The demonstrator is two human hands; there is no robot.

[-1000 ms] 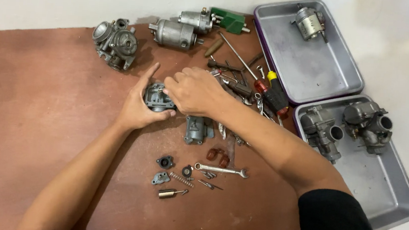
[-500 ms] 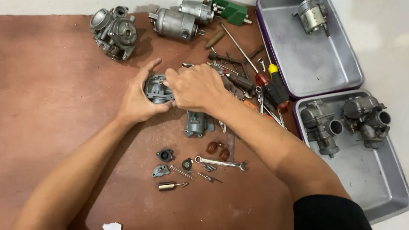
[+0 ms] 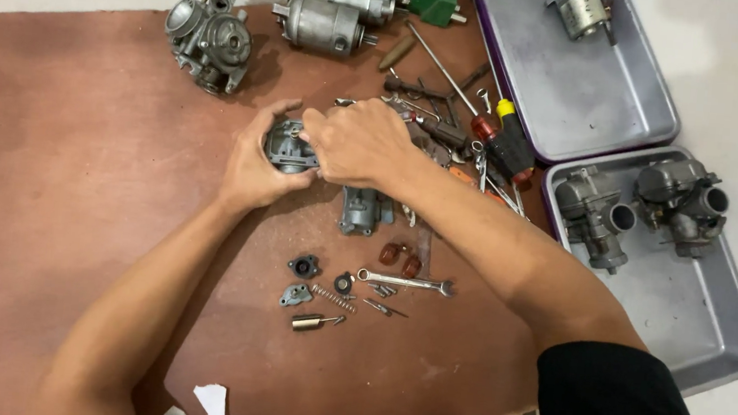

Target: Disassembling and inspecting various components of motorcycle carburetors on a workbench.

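From the head view I see my left hand (image 3: pixel 255 168) wrapped around a small grey cast-metal carburetor body (image 3: pixel 289 147), thumb over its top and fingers curled under it, so it is gripping that part just above the reddish-brown desk (image 3: pixel 58 159). My right hand (image 3: pixel 362 142) comes in from the right and lies over the same part's right side, fingers closed down on it; I cannot tell whether they pinch a small fitting or only press on the body. The carburetor body therefore sits between the two hands, touching both, left of the right palm. Its long axis is hidden by the fingers. Just below the right hand lies a grey metal float bowl (image 3: pixel 361 210), with a small silver open-ended wrench (image 3: pixel 405 282) nearer to me.
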